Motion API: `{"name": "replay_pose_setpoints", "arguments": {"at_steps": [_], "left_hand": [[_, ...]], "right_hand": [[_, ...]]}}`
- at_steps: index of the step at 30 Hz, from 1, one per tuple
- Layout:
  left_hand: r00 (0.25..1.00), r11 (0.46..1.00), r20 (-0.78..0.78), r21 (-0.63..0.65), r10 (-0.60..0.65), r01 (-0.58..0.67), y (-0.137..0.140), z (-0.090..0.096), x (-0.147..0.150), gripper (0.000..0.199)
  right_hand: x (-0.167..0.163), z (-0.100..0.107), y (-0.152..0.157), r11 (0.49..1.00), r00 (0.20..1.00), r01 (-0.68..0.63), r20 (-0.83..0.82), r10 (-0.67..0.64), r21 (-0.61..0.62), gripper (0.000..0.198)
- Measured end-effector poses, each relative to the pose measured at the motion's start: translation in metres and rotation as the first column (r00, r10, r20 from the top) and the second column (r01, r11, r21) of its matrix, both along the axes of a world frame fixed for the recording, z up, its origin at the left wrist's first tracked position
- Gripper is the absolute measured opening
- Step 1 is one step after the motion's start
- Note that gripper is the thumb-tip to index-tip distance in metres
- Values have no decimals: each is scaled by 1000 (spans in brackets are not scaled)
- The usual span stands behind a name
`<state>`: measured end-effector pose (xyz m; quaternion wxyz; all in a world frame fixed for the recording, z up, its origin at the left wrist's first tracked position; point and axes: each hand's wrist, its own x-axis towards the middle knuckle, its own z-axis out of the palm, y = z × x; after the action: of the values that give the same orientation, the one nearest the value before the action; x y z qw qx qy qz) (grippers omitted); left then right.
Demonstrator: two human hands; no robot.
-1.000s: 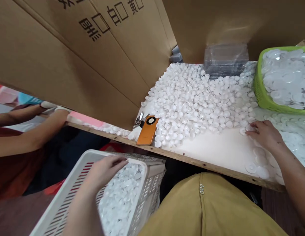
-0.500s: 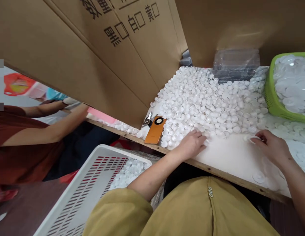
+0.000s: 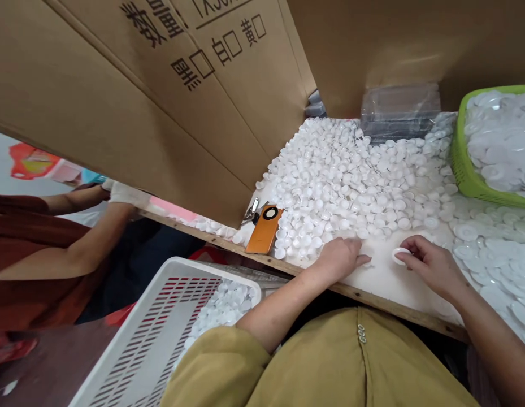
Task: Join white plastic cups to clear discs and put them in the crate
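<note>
Right hand: over the desk (image 3: 381, 277), the right hand (image 3: 434, 271) has its grip closed on one white disc (image 3: 400, 256), pinched between thumb and fingers, tilted.
Left hand: the left hand (image 3: 342, 259) is low at the near edge of the pile, fingers curled downward; cannot tell whether its grip has anything.
Pile: loose small white caps (image 3: 330, 181), a broad heap across the desk, spreading back to the card walls (image 3: 203, 130).
Green basket: the basket (image 3: 465, 178) stands at far right, heaped to the rim with white discs; more discs (image 3: 508, 277) lie loose in front of it.
White crate: the slotted crate (image 3: 137, 362) sits below the desk edge, left of the body; small white pieces (image 3: 224, 302) gathered toward its desk end, part hidden by the left arm.
Clear pack: the pack (image 3: 400, 113), against the back wall, behind the caps; contents unclear.
Phone: orange phone (image 3: 264, 232), beside the pile's left edge.
</note>
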<state>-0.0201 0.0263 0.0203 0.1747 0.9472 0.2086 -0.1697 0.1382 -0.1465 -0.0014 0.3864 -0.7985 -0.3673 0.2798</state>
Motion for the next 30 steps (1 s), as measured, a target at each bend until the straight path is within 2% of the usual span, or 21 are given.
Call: {"name": "replay_pose_setpoints", "arguments": {"at_steps": [2, 4, 6, 10, 12, 15, 19, 23, 26, 28, 30], "left_hand": [[978, 996, 203, -86, 46, -29, 0, -7, -8, 43], [936, 981, 352, -188, 33, 36, 0, -17, -14, 54], [899, 969, 438, -221, -5, 113, 0, -29, -17, 58], [881, 958, 472, -261, 19, 119, -2, -46, -10, 22], [880, 958, 471, -276, 64, 78, -3, -50, -5, 17], [879, 966, 470, -255, 75, 54, -2, -53, -2, 21], [885, 974, 464, -213, 36, 72, -2, -56, -1, 26], [884, 962, 466, -254, 31, 100, 1, -53, -1, 26], [892, 926, 451, -340, 11, 161, 10, -40, -2, 20], [922, 879, 388, -436, -11, 194, 18, -29, -3, 22], [956, 845, 293, -511, 0, 157, 24, -20, -1, 26]], "right_hand": [[0, 0, 0, 998, 985, 37, -170, -29, 45, 37], [-3, 0, 4, 997, 941, 61, -336, -41, 50, 40], [-8, -1, 12, 998, 886, 61, -461, -53, 3, 43], [-22, -5, 33, 995, 786, 34, -612, -84, -94, 36], [-28, -7, 42, 988, 784, 5, -613, -98, -151, 26], [-32, -9, 51, 972, 838, -53, -540, -82, -229, 16], [-33, -8, 56, 963, 904, -105, -428, -12, -249, 18], [-33, -6, 58, 944, 934, -147, -356, 34, -294, 19], [-33, -5, 59, 936, 936, -157, -350, 39, -315, 21], [-32, -4, 59, 929, 934, -159, -354, 33, -333, 24], [-32, -3, 61, 921, 930, -160, -367, 21, -354, 25]]}}
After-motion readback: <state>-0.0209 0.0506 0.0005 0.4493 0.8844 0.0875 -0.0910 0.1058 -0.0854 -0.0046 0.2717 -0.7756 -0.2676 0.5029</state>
